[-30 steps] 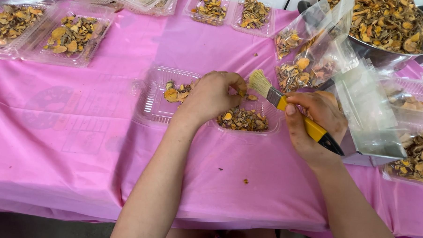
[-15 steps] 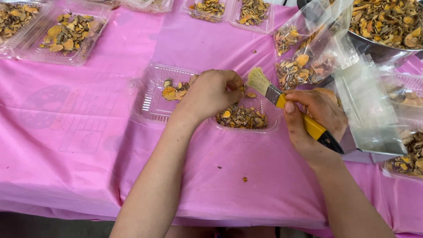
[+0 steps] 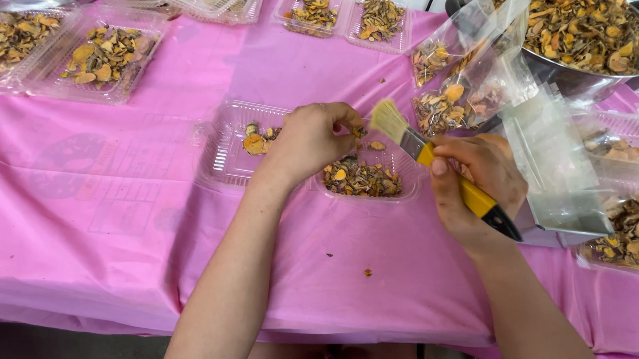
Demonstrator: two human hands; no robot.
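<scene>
Paintbrush (image 3: 433, 159): yellow handle with black end, metal band, pale bristles; tilted, bristles up-left, gripped in your right hand (image 3: 479, 181). Dried slice (image 3: 359, 132): small, orange-brown, pinched in your left hand (image 3: 310, 140) just beside the bristles, above your clear tray (image 3: 225, 155)

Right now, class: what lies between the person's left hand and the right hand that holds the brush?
In the head view, the brush's pale bristles and a loose orange slice lie between the left hand and right hand, above the clear tray.

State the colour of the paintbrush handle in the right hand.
Yellow with a black end, on the paintbrush handle in the right hand; head view.
</scene>
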